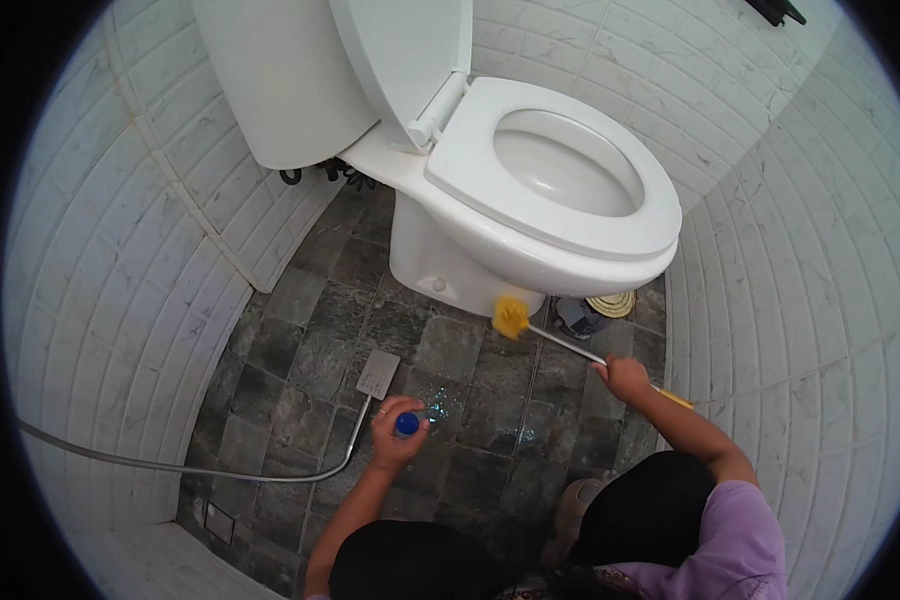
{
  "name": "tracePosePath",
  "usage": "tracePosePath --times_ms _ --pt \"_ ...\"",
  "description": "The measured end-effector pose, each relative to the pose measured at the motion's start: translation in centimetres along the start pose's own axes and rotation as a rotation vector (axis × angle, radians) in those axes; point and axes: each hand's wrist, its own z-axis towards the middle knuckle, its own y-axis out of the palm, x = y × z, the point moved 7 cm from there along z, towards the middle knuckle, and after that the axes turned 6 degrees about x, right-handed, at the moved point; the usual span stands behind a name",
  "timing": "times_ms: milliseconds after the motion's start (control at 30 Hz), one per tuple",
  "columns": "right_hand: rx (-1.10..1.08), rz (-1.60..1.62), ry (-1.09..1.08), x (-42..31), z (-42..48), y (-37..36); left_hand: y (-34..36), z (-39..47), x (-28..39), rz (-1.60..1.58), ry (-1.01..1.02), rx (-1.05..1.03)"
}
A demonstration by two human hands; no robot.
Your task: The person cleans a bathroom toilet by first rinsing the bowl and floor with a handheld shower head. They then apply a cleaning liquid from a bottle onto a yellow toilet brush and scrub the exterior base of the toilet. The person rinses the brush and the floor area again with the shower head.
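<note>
My right hand (627, 379) grips the shaft of a toilet brush (566, 346), whose yellow bristle head (511, 318) is at the foot of the white toilet (465, 247). The brush's yellow handle end shows past my wrist. In my left hand (394, 441) is a small object with a round blue top (407, 424), perhaps a capped bottle; my fingers hide the rest. Just beyond that hand, turquoise spots of liquid (439, 405) lie on the dark tiled floor (487, 480). A second turquoise patch (526, 435) sits farther right. The toilet's lid (412, 60) is raised and its seat (465, 161) is down.
A flat metal shower head (379, 373) lies on the floor by my left hand, its hose (232, 475) running left. Beyond the brush stands a dark container (581, 319) beside a round yellowish lid (612, 304). A floor drain (219, 523) is at lower left. White tiled walls (780, 300) close in both sides.
</note>
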Motion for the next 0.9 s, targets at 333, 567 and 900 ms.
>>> tracePosePath --times_ms 333,567,900 --pt "-0.012 -0.042 0.004 1.5 -0.1 0.9 0.1 -0.5 -0.6 -0.005 -0.013 -0.010" --pt "0.079 0.045 -0.051 -3.7 2.6 -3.2 -0.7 -0.7 -0.7 -0.002 0.041 0.006" --pt "0.137 0.007 0.039 1.0 -0.2 0.1 -0.8 -0.8 -0.6 -0.009 0.024 0.003"
